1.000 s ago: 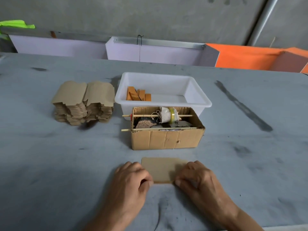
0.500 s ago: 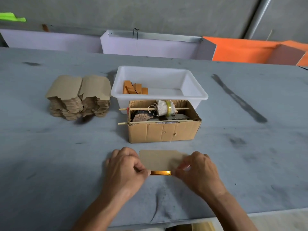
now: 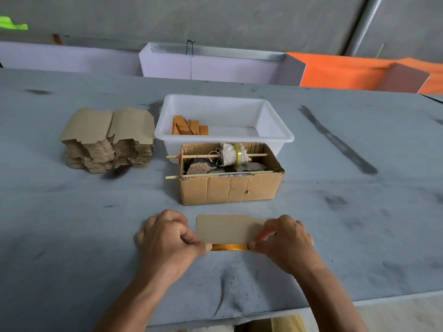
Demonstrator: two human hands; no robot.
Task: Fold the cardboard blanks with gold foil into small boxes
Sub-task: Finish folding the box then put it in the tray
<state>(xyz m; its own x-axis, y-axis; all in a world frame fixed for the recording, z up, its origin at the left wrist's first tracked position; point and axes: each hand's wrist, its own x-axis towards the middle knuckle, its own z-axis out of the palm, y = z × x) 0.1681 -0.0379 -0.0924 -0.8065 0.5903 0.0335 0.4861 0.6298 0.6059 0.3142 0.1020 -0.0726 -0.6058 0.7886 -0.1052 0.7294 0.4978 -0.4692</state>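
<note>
The cardboard blank (image 3: 227, 228) lies flat on the grey worktop (image 3: 72, 224), just in front of the corrugated box (image 3: 230, 188) and between the two hands. Its brown side faces up, and a narrow gold foil strip (image 3: 229, 247) shows along the edge farthest from the corrugated box. The left hand (image 3: 167, 240) has its fingers curled and pinches the blank's left end; the right hand (image 3: 285, 238) does the same at the right end, fingers bent, with the tips on the brown panel.

The step in hand looks like turning up the near flap along its crease. To do it well, both hands should lift together so the fold runs straight along the scored line. Thumbs belong under the gold edge, and fingertips should press the brown panel down just behind the crease. Uneven pull would likely skew the fold or wrinkle the foil.

The stack of unfolded blanks (image 3: 107, 140) sits to the left of the corrugated box. The white tub (image 3: 275, 130), holding a few orange folded pieces (image 3: 189, 128), stands right behind it.
</note>
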